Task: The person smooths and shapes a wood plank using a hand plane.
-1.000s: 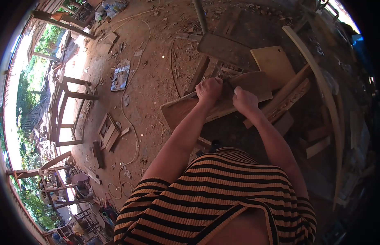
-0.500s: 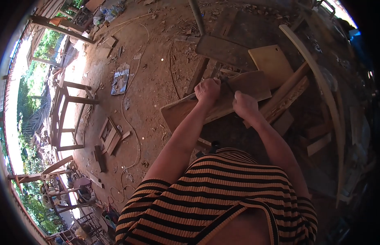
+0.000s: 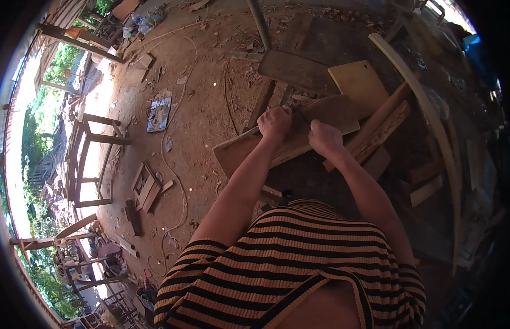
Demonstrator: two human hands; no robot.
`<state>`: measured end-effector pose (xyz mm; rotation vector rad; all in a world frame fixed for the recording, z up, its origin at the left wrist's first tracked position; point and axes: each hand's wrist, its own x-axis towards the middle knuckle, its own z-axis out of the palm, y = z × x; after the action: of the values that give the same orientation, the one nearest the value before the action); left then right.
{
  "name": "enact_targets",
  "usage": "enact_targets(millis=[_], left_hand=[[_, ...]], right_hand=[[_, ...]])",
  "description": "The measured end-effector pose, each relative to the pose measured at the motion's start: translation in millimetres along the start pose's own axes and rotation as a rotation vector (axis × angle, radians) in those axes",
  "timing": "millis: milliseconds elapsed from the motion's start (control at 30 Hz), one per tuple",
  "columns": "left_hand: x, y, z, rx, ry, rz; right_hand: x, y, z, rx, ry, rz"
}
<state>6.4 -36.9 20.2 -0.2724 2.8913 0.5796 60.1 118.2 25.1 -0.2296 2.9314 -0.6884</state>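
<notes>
A brown wooden board (image 3: 320,122) with one curved edge lies slanted in front of me. My left hand (image 3: 275,122) is closed in a fist over its far edge. To the right, my right hand (image 3: 325,138) is closed too, above the board's near side. Between the two fists runs a dark narrow tool (image 3: 302,114), with one end in each hand. It looks like a spokeshave, though its blade is hidden. The board rests on other timber, and my left forearm passes over part of it.
A pale yellowish panel (image 3: 358,82) and a dark plank (image 3: 293,68) lie beyond the board. A long curved wooden strip (image 3: 425,104) arcs along the right. Wooden frames (image 3: 96,137) stand at the left. A cable (image 3: 181,186) crosses the dirt floor among scraps.
The whole view has shifted slightly, so things sit a little further left. Both hands keep their grip on the dark tool, in nearly the same place over the board.
</notes>
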Motion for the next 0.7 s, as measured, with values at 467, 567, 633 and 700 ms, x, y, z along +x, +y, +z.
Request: enact_targets(millis=[467,567,633,700], left_hand=[[0.5,-0.5,0.9,-0.012,0.007,0.003],[1.1,0.6,0.6,-0.019,-0.005,-0.027],[0.6,1.8,-1.5,-0.017,0.001,-0.023],[0.9,1.9,0.4,-0.024,0.0,-0.03]], right_hand=[[-12.4,4.4,-8.9,0.032,-0.067,0.036],[16.4,-1.4,-2.4,0.008,-0.063,0.025],[15.2,-3.1,-4.9,-0.007,-0.087,0.028],[-13.3,-1.3,-19.2,0.005,-0.117,0.057]])
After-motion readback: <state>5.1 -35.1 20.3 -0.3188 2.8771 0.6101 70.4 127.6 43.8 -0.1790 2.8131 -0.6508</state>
